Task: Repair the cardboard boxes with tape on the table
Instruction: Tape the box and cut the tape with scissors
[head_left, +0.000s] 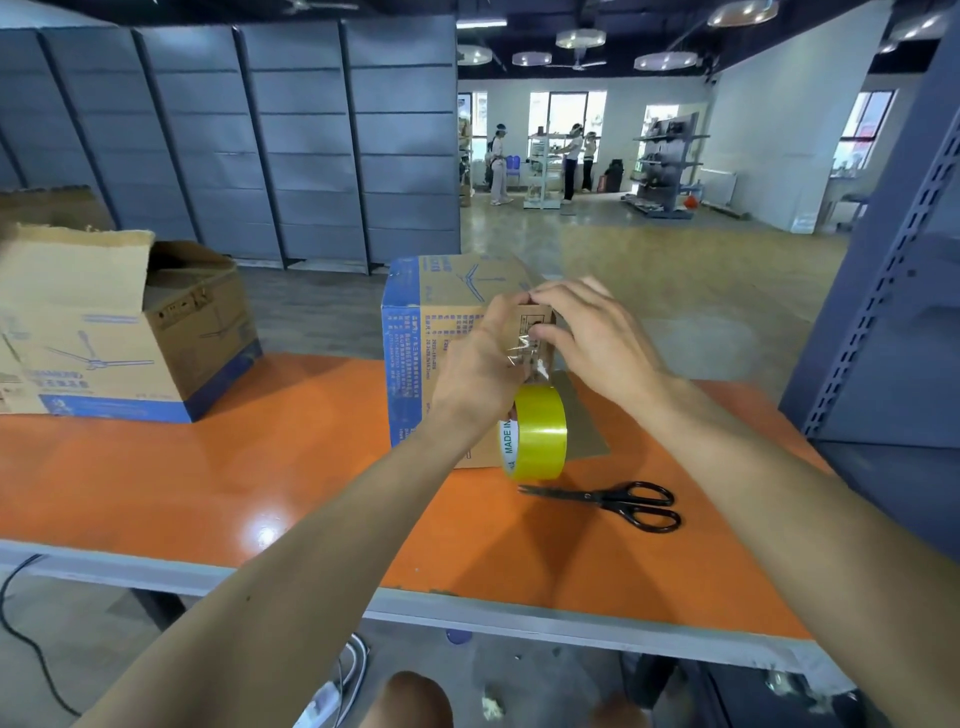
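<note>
A cardboard box (415, 332) with blue print stands in the middle of the orange table (208, 483). A yellow tape roll (537, 434) hangs in front of the box, with a clear strip of tape (527, 353) running up from it to my fingers. My left hand (478, 364) pinches the strip near the box's top edge. My right hand (587, 332) pinches the tape's top end at the box's upper right corner. Both thumbs meet at the top.
A second, larger cardboard box (119, 332) with torn open flaps sits at the table's left. Black scissors (618, 504) lie near the front, right of the roll. A grey metal rack (883, 322) stands at the right. People stand far off in the background.
</note>
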